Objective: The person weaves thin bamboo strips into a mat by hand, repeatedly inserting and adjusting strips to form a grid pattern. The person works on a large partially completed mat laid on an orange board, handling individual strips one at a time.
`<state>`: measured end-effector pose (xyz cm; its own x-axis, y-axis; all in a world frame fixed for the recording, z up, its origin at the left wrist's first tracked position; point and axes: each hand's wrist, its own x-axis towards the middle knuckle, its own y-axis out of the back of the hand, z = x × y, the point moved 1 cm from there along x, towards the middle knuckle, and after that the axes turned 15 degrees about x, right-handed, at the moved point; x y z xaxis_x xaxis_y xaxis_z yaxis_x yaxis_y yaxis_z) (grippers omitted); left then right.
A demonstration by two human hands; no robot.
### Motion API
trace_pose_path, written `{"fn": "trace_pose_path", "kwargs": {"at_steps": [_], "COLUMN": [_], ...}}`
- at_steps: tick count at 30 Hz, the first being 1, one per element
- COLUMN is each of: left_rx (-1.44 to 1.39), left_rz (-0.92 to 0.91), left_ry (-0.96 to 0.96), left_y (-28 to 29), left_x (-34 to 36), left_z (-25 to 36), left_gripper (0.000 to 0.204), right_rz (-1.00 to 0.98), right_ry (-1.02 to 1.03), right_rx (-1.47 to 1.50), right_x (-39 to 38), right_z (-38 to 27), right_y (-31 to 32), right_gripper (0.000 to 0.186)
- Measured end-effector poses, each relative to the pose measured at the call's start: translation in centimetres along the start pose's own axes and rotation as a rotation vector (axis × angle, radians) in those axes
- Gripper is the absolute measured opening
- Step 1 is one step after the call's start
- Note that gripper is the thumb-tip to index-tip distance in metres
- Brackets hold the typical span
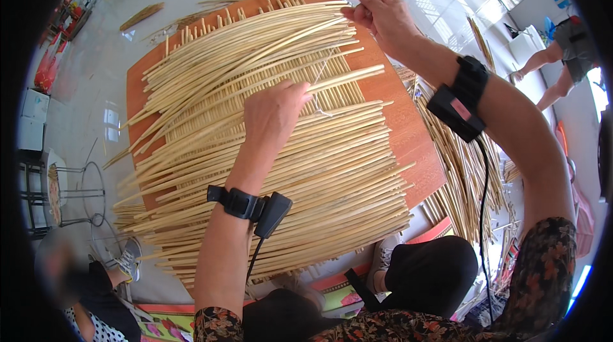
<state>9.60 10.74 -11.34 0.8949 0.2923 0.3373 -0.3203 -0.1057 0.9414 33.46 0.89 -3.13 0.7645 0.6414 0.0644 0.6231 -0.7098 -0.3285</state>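
Observation:
Pale, peeled reed stalks [274, 169] lie side by side across crosswise stalks [223, 115] on a reddish-brown wooden board [408, 144]. My left hand [274, 109] is closed in the middle, its fingers wrapped round a pair of stalks [351, 77] whose ends stick out to the right. A thin white string [319, 74] runs up from beside its fingertips, and more of it loops over the stalks just below. Raised at the board's far right corner, my right hand [383, 22] has its fingers curled in a pinch; what they hold is too small to make out.
More long stalks [453, 163] are heaped on the floor at the right. A small bundle [142, 16] lies at the far left, near a round wire-framed stand [76, 192]. One person sits at lower left; another's legs [552, 67] show at far right. Cables hang from both wrist devices.

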Motion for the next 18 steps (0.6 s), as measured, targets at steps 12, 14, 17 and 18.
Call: {"fn": "trace_pose_path", "kwargs": {"at_steps": [12,14,17,18], "left_rx": [-0.013,-0.007,-0.048,-0.065], "left_rz": [-0.149,-0.151,-0.098,-0.103], "left_ry": [-0.043,-0.041,-0.037,-0.036], "left_y": [-1.0,-0.8,-1.0,-1.0], "left_x": [-0.7,-0.7,-0.8,-0.6], "left_z": [-0.7,-0.7,-0.6,-0.4], "left_gripper": [0.025,0.028,0.029,0.029], "right_rz": [-0.464,-0.675,-0.814,-0.864], "right_ry": [-0.226,-0.261,-0.198,-0.214], "right_rx": [-0.624,-0.959,-0.994,-0.999], "right_x": [1.6,-1.3,-2.8,-2.7], "right_z": [0.6,2.3,5.2,5.8], "right_y": [1.3,-1.3,-1.9,-1.4], "right_gripper": [0.023,0.028,0.030,0.029]}}
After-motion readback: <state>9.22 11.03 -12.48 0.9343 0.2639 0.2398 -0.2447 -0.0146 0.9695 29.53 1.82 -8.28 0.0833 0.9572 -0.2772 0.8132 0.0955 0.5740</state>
